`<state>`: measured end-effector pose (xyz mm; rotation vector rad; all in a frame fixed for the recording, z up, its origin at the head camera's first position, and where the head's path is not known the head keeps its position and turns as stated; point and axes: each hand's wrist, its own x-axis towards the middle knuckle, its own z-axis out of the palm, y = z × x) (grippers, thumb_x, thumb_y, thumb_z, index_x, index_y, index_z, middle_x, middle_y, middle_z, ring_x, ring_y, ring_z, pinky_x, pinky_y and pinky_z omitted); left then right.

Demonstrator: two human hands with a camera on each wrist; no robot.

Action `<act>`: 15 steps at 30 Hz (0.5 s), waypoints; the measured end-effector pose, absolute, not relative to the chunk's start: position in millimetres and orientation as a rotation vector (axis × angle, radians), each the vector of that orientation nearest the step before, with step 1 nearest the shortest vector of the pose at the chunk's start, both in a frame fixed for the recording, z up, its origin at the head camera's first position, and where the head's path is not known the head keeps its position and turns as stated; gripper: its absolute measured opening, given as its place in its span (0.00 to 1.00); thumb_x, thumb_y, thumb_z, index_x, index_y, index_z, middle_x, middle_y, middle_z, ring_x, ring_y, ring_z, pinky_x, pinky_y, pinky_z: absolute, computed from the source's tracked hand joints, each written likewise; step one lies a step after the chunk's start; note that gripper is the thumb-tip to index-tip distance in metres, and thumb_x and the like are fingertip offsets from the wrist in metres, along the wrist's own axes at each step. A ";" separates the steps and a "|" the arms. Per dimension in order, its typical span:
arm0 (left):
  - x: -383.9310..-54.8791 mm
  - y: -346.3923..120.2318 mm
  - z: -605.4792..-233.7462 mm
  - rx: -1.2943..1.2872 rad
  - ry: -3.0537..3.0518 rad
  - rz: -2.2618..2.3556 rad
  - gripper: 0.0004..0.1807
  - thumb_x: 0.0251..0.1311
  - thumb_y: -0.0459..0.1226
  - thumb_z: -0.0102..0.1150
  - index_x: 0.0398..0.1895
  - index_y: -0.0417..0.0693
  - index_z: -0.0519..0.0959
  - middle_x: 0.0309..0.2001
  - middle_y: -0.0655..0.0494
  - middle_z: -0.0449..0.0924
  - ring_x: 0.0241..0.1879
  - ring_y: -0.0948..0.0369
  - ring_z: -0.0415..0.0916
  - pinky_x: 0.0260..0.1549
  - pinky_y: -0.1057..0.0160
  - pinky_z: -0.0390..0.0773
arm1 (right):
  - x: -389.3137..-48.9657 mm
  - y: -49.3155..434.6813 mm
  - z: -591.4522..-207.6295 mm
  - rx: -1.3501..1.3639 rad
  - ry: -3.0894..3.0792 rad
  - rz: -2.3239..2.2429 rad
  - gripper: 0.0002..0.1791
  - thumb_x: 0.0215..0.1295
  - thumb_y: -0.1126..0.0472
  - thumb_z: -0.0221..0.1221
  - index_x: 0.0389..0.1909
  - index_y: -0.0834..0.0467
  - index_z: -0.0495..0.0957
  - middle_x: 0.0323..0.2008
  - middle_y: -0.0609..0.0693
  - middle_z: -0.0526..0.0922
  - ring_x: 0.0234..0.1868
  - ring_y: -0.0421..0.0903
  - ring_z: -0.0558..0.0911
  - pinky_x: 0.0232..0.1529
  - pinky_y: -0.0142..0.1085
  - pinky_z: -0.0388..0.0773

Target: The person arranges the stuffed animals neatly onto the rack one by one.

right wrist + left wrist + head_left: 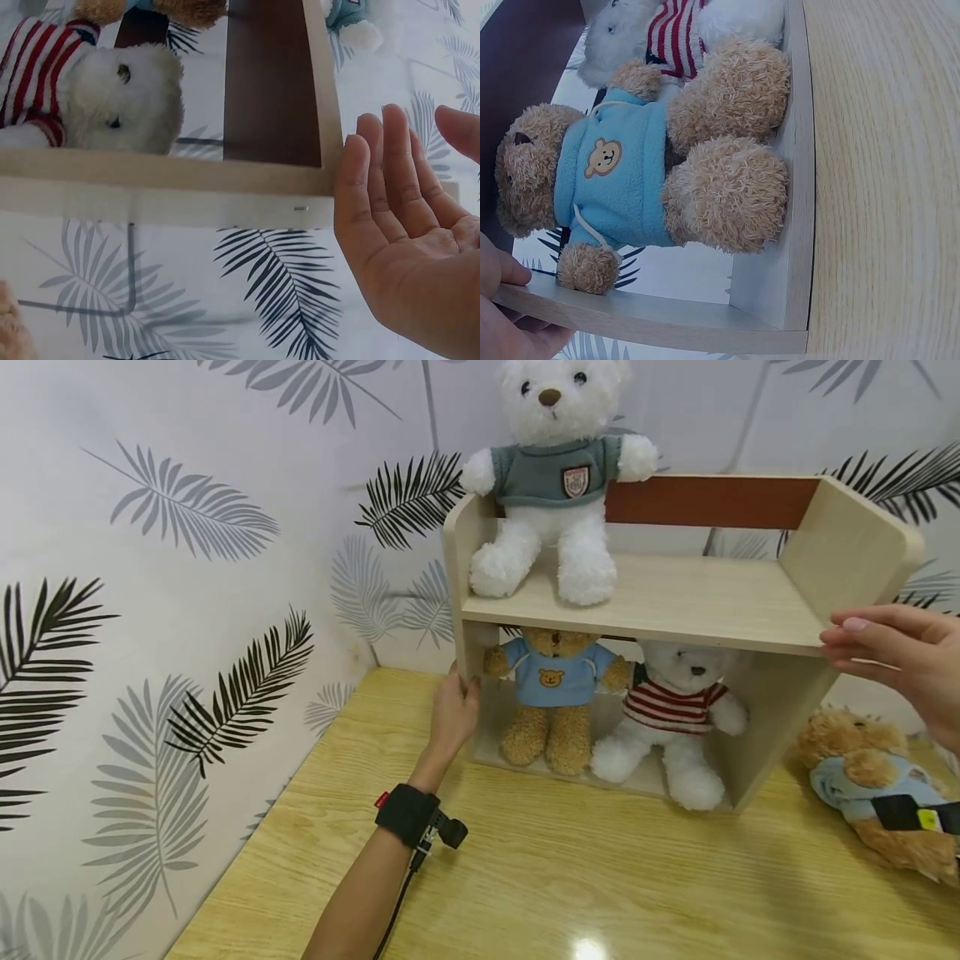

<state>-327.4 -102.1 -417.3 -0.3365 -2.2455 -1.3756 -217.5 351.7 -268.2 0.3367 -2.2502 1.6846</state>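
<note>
My left hand (pixel 455 714) holds the left side panel of a small wooden shelf (pixel 645 622); in the left wrist view the thumb (pixel 514 270) lies inside the panel and the fingers outside. My right hand (pixel 911 656), fingers straight, is by the shelf's right side; in the right wrist view its palm (pixel 420 240) faces the camera, nothing in it. On the top board sits a white teddy bear (pixel 555 477) in a green sweater. Below, a brown teddy bear (pixel 555 693) in a blue hoodie stands beside a white teddy bear (pixel 667 718) in a red-striped sweater.
Another brown teddy bear (pixel 862 768) lies on the wooden table (pixel 562 877) right of the shelf, partly behind a black strap (pixel 896 812). A leaf-patterned wall (pixel 225 635) runs along the left and back. The shelf's back has a reddish-brown board (pixel 712 502).
</note>
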 end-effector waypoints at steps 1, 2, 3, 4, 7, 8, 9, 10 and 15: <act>-327.4 -102.2 -416.9 -0.336 -2.245 -1.375 0.24 0.71 0.29 0.50 0.68 0.32 0.67 0.55 0.29 0.77 0.51 0.38 0.79 0.46 0.42 0.80 | -217.5 354.2 -268.9 0.333 -2.261 1.666 0.12 0.76 0.62 0.52 0.49 0.46 0.81 0.38 0.36 0.86 0.39 0.31 0.84 0.41 0.21 0.76; -327.4 -102.2 -416.7 -0.335 -2.243 -1.372 0.24 0.70 0.29 0.50 0.68 0.32 0.67 0.54 0.29 0.77 0.51 0.38 0.79 0.46 0.43 0.80 | -217.3 356.7 -269.4 0.331 -2.267 1.654 0.12 0.76 0.62 0.52 0.49 0.46 0.81 0.37 0.36 0.86 0.38 0.31 0.84 0.41 0.21 0.76; -327.4 -102.3 -416.4 -0.334 -2.241 -1.372 0.24 0.70 0.29 0.51 0.68 0.31 0.67 0.54 0.29 0.77 0.51 0.38 0.79 0.46 0.42 0.80 | -217.4 359.4 -270.2 0.337 -2.260 1.668 0.12 0.76 0.63 0.52 0.48 0.46 0.81 0.37 0.36 0.86 0.38 0.31 0.84 0.40 0.21 0.76; -327.5 -102.3 -416.4 -0.333 -2.237 -1.374 0.23 0.70 0.28 0.51 0.68 0.31 0.67 0.54 0.29 0.77 0.51 0.38 0.79 0.46 0.42 0.80 | -217.9 362.0 -270.7 0.335 -2.250 1.688 0.12 0.76 0.63 0.52 0.47 0.46 0.82 0.37 0.37 0.86 0.38 0.31 0.84 0.39 0.21 0.77; -327.9 -102.9 -416.3 -0.326 -2.219 -1.371 0.22 0.69 0.28 0.52 0.65 0.31 0.69 0.53 0.29 0.78 0.51 0.38 0.79 0.46 0.42 0.80 | -219.0 370.4 -273.4 0.316 -2.267 1.679 0.12 0.76 0.62 0.52 0.47 0.44 0.82 0.37 0.35 0.86 0.38 0.30 0.84 0.39 0.21 0.77; -328.0 -103.1 -416.4 -0.324 -2.214 -1.369 0.21 0.69 0.28 0.52 0.64 0.30 0.70 0.52 0.29 0.78 0.50 0.38 0.79 0.46 0.42 0.80 | -219.6 373.5 -274.6 0.309 -2.264 1.679 0.12 0.76 0.62 0.52 0.47 0.44 0.81 0.37 0.35 0.86 0.38 0.30 0.84 0.38 0.21 0.77; -328.0 -103.2 -416.4 -0.324 -2.212 -1.373 0.21 0.69 0.28 0.52 0.64 0.30 0.70 0.53 0.29 0.78 0.51 0.38 0.79 0.46 0.42 0.80 | -220.5 377.0 -275.9 0.295 -2.268 1.676 0.11 0.76 0.61 0.52 0.47 0.43 0.81 0.37 0.35 0.86 0.37 0.30 0.84 0.38 0.21 0.77; -328.1 -103.4 -416.5 -0.325 -2.212 -1.370 0.21 0.69 0.28 0.52 0.64 0.30 0.70 0.53 0.29 0.78 0.51 0.38 0.79 0.45 0.42 0.80 | -221.4 380.8 -277.4 0.275 -2.281 1.656 0.10 0.77 0.60 0.52 0.47 0.43 0.81 0.36 0.34 0.85 0.37 0.29 0.83 0.37 0.20 0.77; -327.8 -104.2 -416.8 -0.329 -2.220 -1.363 0.22 0.70 0.28 0.51 0.66 0.31 0.69 0.54 0.29 0.78 0.51 0.38 0.79 0.45 0.43 0.81 | -226.9 403.1 -289.5 0.180 -2.386 1.572 0.07 0.77 0.53 0.52 0.48 0.42 0.77 0.35 0.29 0.83 0.35 0.26 0.82 0.36 0.20 0.76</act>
